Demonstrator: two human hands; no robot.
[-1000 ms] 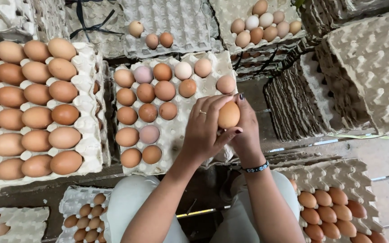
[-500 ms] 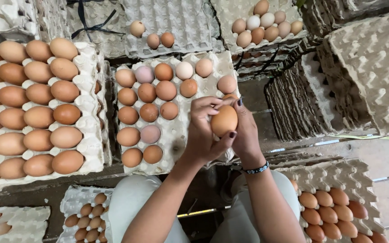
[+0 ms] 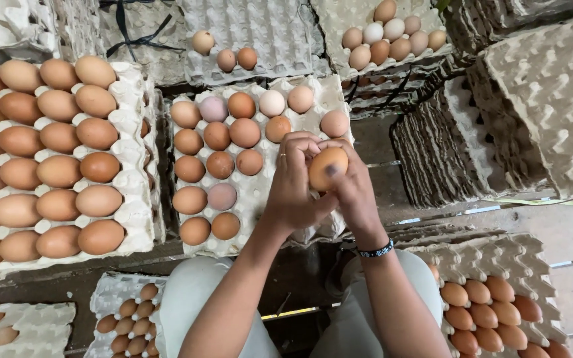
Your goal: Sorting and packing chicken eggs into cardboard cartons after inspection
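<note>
**Both hands closed around 1 brown egg above a part-filled tray**

Nearest the camera, at 6 o'clock, the person's knees in pale trousers frame a dark gap. At 7 o'clock lies a small tray of little brown eggs (image 3: pixel 130 318); at 4 o'clock sits a tray of brown eggs (image 3: pixel 492 311).

The forearms rise from 6 o'clock and meet at the centre. The left hand (image 3: pixel 293 185) is curled, fingers bent over the top and left side of the brown egg (image 3: pixel 327 168), with a ring on 1 finger. The right hand (image 3: pixel 353 192) is curled likewise, cupping the egg from below and from the right; a dark beaded bracelet (image 3: pixel 375 251) circles its wrist. Neither hand is open: together they grip the egg, which shows a dark spot on its shell. The egg is held in the air, over the right edge of the central tray (image 3: pixel 260 192).

That grey pulp tray, just beyond the hands toward 10 o'clock, carries brown, pinkish and pale eggs in its left and upper cells. At 9 o'clock a full tray of large brown eggs (image 3: pixel 54 152) lies beside it. At 3 o'clock stand stacks of empty trays (image 3: pixel 499 126).

Farthest, at 12 o'clock, a tray with 3 eggs (image 3: pixel 260 33); at 1 o'clock, a tray of mixed brown and white eggs (image 3: pixel 392 40).
</note>
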